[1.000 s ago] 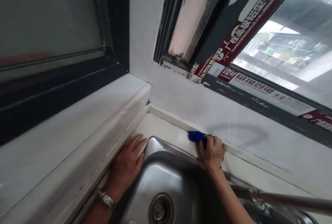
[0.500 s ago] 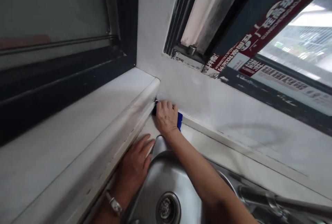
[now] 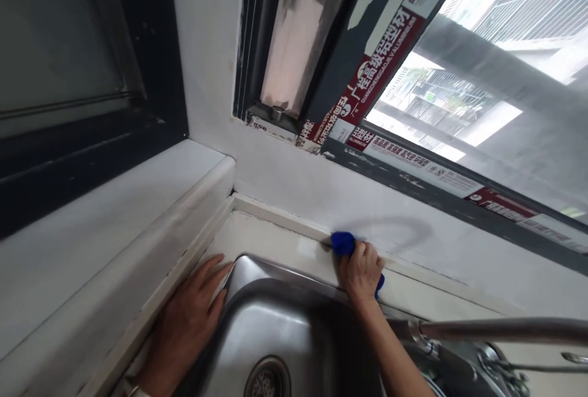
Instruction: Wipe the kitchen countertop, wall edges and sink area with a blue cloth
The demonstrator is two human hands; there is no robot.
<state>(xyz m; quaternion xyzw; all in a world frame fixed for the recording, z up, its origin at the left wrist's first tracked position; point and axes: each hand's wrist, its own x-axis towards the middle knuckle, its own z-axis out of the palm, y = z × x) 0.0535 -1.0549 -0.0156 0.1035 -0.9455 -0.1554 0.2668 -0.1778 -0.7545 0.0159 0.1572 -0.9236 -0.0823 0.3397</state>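
Note:
My right hand (image 3: pixel 362 269) is closed around a blue cloth (image 3: pixel 343 242) and presses it against the white ledge (image 3: pixel 280 241) behind the sink, close to the raised strip along the wall. Part of the cloth sticks out on either side of the fingers; the rest is hidden under the palm. My left hand (image 3: pixel 190 317) rests with its fingers stretched out at the left rim of the steel sink (image 3: pixel 275 305), holding nothing. A bracelet or watch band at the left wrist shows only in part.
A metal faucet pipe (image 3: pixel 487 328) juts out right of my right arm. The sink drain (image 3: pixel 267 378) lies at the bottom. Above the ledge is a window frame (image 3: pixel 395 170) with red and white labels. A dark-framed pane (image 3: pixel 59 48) stands at left.
My right hand has slid the blue cloth from the corner rightward along the ledge. My left hand stays by the sink's left rim. The view has shifted to the right.

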